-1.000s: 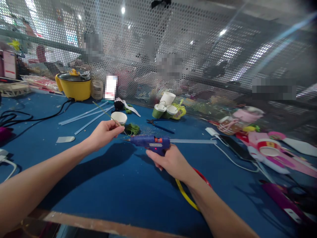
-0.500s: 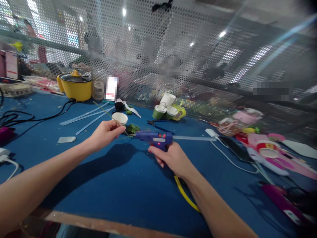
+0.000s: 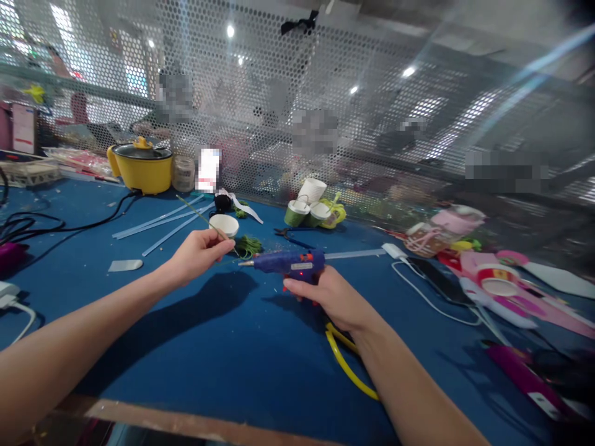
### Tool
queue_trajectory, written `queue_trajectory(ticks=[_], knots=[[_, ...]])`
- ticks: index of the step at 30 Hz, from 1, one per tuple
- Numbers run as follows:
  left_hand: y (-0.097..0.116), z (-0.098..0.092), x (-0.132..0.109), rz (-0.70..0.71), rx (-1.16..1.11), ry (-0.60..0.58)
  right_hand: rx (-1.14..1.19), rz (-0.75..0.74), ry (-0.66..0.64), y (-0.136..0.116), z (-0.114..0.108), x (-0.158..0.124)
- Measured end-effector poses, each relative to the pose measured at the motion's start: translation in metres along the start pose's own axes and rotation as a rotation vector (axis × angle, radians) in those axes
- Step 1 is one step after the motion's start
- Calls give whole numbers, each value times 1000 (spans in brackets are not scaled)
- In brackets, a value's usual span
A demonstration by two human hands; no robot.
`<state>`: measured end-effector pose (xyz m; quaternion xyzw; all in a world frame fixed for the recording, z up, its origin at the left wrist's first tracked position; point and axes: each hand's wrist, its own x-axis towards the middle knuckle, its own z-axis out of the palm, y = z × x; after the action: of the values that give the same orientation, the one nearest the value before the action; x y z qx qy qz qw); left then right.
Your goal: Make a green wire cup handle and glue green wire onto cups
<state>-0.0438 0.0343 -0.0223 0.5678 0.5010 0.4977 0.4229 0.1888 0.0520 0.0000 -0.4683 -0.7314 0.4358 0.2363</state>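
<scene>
Between the thumb and fingers of my left hand (image 3: 202, 252) is a thin green stem (image 3: 195, 210), slanting up to the left. My right hand (image 3: 332, 291) grips a blue glue gun (image 3: 290, 262) by its handle. The metal nozzle points left and sits just right of the stem's lower end, apart from it. A clear glue stick (image 3: 356, 254) juts from the gun's back, and a small red light shows on its side. Just behind my left hand stand a white round cup (image 3: 224, 225) and a bunch of green strands (image 3: 248, 246).
Loose glue sticks (image 3: 160, 217) lie left of the cup. Dark pliers (image 3: 292, 235) and green-and-white cups (image 3: 296, 214) stand further back. A yellow pot (image 3: 143, 167) is at the back left. A yellow cord (image 3: 346, 365) runs beneath my right forearm; a phone (image 3: 439, 280) lies to the right.
The glue gun has tilted and its nozzle has come away from the stem's lower end, slightly lower. My left hand keeps its pinch on the stem, almost unmoved.
</scene>
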Motion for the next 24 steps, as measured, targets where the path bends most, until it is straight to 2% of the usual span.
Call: queue_trajectory(ticks=[3,7,11,14,16,20,24], knots=[[1,0,0,17,14,9,-48,23,63,1,2,1],[2,1,0,37,11,11,29,-3,-54,-1,5,0],[2,1,-1,32,3,36,76,9,85,-4,8,1],[2,1,-1,17,7,46,73,59,4,-3,11,2],[2,1,-1,20,-1,44,148,83,-33,-1,14,3],[1,1,0,29,-27,44,303,162,45,3,18,5],[0,2,-1,27,-37,18,433,200,-23,4,21,7]])
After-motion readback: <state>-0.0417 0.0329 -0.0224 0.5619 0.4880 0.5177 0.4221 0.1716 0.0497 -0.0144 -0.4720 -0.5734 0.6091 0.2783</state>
